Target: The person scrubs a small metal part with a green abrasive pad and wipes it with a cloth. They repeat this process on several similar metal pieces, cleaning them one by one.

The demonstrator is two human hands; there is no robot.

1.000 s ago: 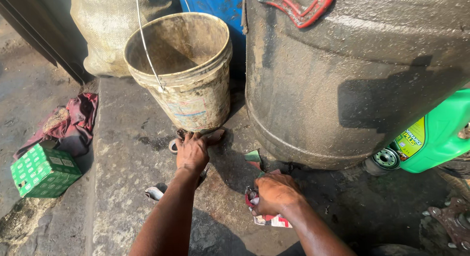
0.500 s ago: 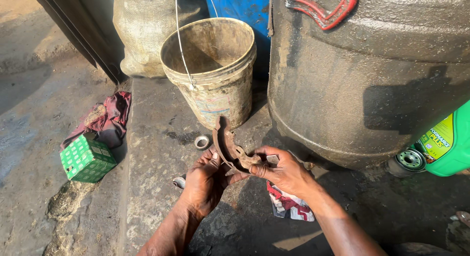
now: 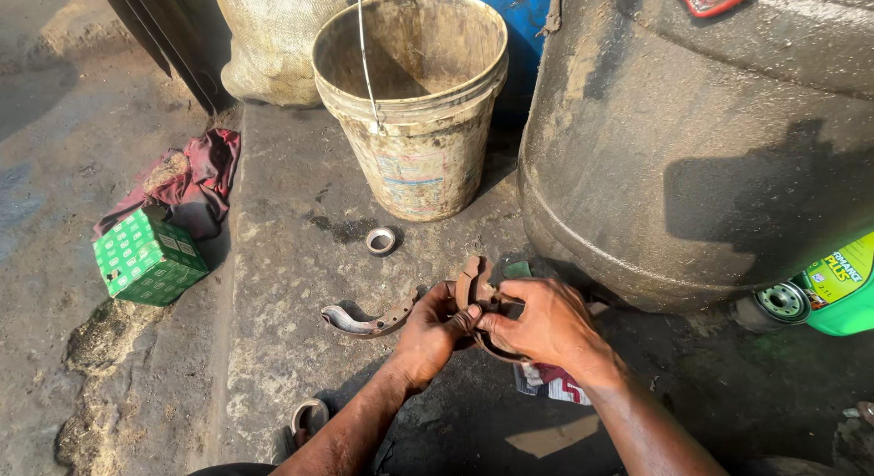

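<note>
- Both hands meet at lower centre of the frame, over a grimy concrete slab (image 3: pixel 273 285).
- Left hand (image 3: pixel 426 335): fingers curled closed around the left side of a rusty curved brake shoe (image 3: pixel 475 289), thumb pressed on its edge.
- Right hand (image 3: pixel 546 321): fingers wrapped closed over the right side of the same brake shoe, covering much of it; hands touch each other at the fingertips.
- Brake shoe sits upright between the hands, just below centre, its upper arc sticking out above the knuckles.
- Second curved shoe (image 3: pixel 369 321) lies flat on the slab just left of the left hand; can't tell if the hand touches it.
- Small metal ring (image 3: pixel 381 240) on the slab above the hands, near the base of the bucket.
- Dirty plastic bucket (image 3: pixel 414 157) with wire handle, top centre, standing upright on the slab.
- Large dark drum (image 3: pixel 692 148) fills upper right, close beside the right hand.
- Green box (image 3: pixel 148 258) at left on the ground, red rag (image 3: pixel 196 171) just above it.
- Green jug (image 3: pixel 842 289) at right edge, partly cut off.
- Red-and-white wrapper (image 3: pixel 551 385) under the right wrist.
- Another ring-like part (image 3: pixel 309 415) at bottom, beside the left forearm.
</note>
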